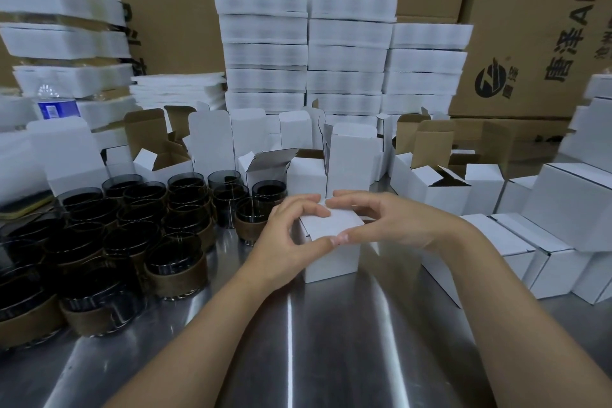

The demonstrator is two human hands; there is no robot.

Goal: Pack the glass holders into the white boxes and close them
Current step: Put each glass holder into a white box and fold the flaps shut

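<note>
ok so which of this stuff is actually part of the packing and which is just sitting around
In the job: box held by left hand and right hand; glass holders; open boxes; closed boxes.
Lying about: bottle; foam stacks; cartons.

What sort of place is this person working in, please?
Probably a warehouse packing station: big printed cartons stacked behind, many open white boxes, and rows of glass holders on a steel table.

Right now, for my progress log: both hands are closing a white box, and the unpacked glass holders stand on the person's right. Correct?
No. The head view shows the glass holders on the person's left; the left hand and right hand are indeed closing the white box.
</note>
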